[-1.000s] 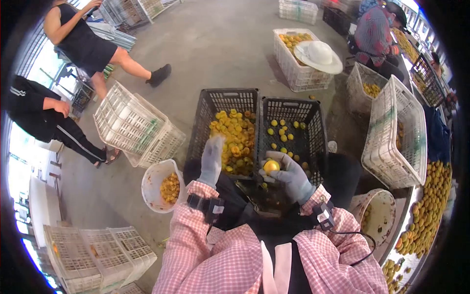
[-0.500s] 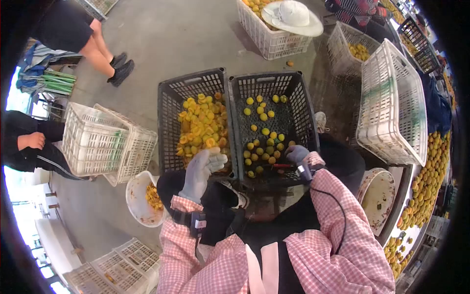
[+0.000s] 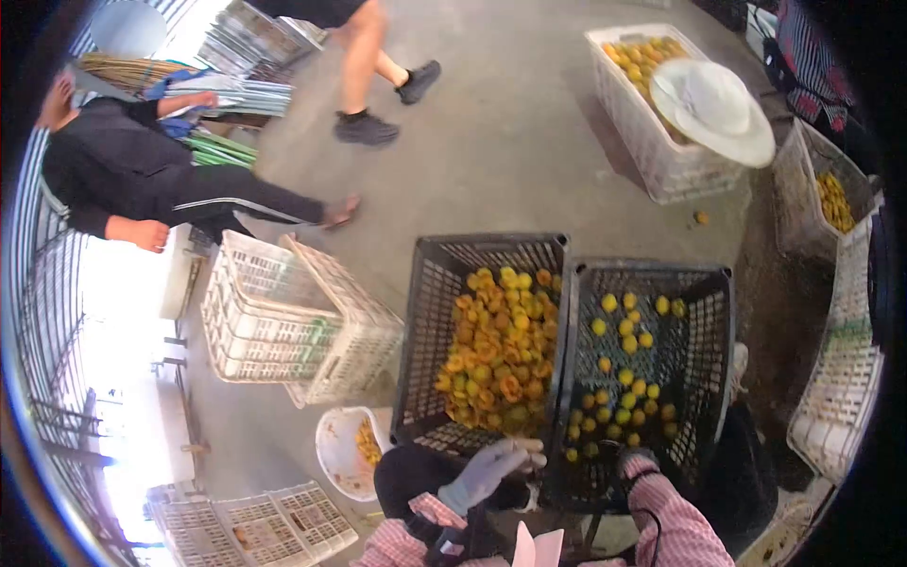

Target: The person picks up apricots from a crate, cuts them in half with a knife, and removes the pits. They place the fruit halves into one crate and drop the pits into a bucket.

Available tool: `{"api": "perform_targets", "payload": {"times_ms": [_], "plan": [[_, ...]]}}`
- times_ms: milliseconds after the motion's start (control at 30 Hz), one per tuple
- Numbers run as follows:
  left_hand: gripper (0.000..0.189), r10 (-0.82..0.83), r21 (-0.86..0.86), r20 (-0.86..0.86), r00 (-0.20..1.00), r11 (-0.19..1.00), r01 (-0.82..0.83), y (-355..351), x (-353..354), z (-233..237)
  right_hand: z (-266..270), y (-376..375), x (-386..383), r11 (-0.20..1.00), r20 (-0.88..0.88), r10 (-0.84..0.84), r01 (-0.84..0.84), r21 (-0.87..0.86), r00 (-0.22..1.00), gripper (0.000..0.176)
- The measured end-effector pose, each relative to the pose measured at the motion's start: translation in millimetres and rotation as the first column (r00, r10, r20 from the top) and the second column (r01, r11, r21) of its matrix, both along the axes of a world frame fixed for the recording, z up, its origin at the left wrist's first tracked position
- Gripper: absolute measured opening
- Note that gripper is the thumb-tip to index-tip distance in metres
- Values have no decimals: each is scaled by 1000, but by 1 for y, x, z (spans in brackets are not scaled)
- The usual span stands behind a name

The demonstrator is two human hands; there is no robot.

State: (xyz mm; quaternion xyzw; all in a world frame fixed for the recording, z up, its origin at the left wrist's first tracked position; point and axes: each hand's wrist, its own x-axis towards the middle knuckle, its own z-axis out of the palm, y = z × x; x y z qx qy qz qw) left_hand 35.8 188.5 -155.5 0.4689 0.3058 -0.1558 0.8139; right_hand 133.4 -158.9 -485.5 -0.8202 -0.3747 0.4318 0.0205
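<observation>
My left hand (image 3: 491, 472), in a grey glove with bare fingertips, is over the near edge of the left black crate (image 3: 413, 312). Its fingers are extended and nothing shows in them. That crate holds a heap of split orange-yellow fruit (image 3: 501, 345). Low in the right black crate (image 3: 652, 269) is my right hand (image 3: 638, 460), with its fingers mostly hidden; whether it holds anything is unclear. Whole yellow-green fruit (image 3: 626, 378) lies scattered over that crate's floor, with a denser group close to my right hand.
A white bucket (image 3: 331, 454) and stacked white crates (image 3: 274, 321) are on the left. A hat (image 3: 709, 104) lies on a fruit-filled white crate (image 3: 652, 161) beyond. One person in black (image 3: 123, 161) is at the left; another's legs (image 3: 364, 66) are at the top.
The view has swung up and left, so the crates appear lower and farther right. More of the person in black shows. The other person's legs are now apart in a stride.
</observation>
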Motion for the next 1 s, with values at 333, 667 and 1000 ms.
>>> {"api": "perform_targets", "payload": {"times_ms": [333,667,1000], "plan": [[41,-5,-112,-75,997,994,-3,0,-11,-18,-13,-8,13,995,-116,-65,55,-88,991,16],[35,-15,121,-107,994,992,28,-16,0,5,-20,5,12,993,-117,-118,117,-23,986,24],[45,-211,369,-163,964,893,258,-27,11,20,39,32,57,991,-43,-132,131,-23,990,27]]}}
